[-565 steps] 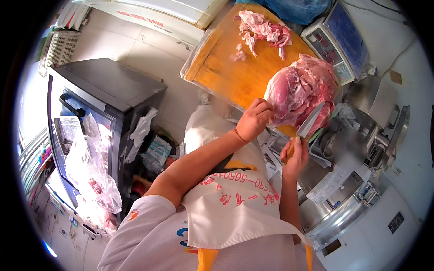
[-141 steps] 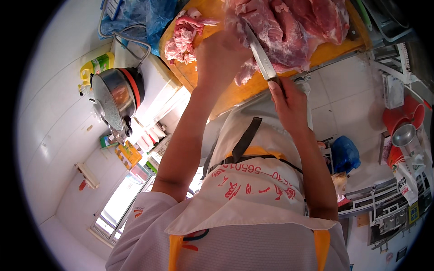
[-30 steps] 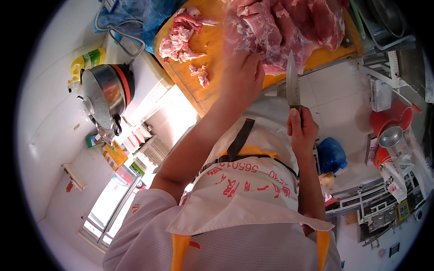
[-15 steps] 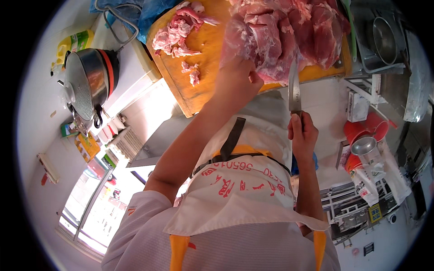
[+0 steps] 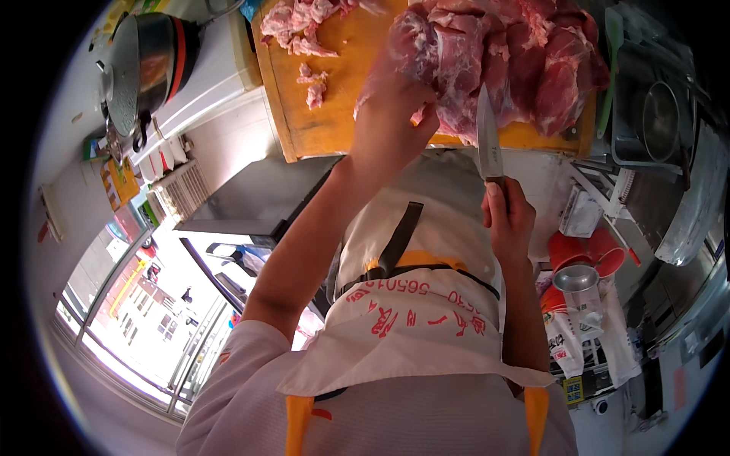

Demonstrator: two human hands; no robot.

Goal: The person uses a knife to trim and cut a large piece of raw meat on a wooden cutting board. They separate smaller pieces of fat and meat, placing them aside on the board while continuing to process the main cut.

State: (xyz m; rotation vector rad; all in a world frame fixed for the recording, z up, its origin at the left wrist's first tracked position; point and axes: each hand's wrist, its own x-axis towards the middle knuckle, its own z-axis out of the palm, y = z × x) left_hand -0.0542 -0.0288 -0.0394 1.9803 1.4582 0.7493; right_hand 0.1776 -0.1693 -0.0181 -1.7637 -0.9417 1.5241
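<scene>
A large slab of raw pink-red meat [image 5: 498,76] lies across the right side of a wooden cutting board [image 5: 323,125]. My left hand [image 5: 395,114] is at the slab's near left edge, its fingers curled closed, somewhat blurred. A small pink bit of meat shows between thumb and fingers; the fingertips are partly hidden. In my right hand [image 5: 508,216] is a kitchen knife [image 5: 488,140], gripped by its handle. Its blade points away from me, over the slab's near edge; contact cannot be made out. Pale meat trimmings [image 5: 300,26] and a smaller scrap [image 5: 313,87] lie at the board's left.
Left of the board stands a pot with a glass lid [image 5: 141,68]. At the right are a dark tray [image 5: 627,144] holding a round metal strainer [image 5: 660,120], and a green-edged tool [image 5: 610,68]. Red buckets [image 5: 574,247] stand lower right; a grey cabinet top [image 5: 258,197] is lower left.
The whole view has shifted, so the board's near edge looks straighter. My left hand, still closed, now shows a bit of meat at the thumb. The knife has shifted slightly left and tilts differently.
</scene>
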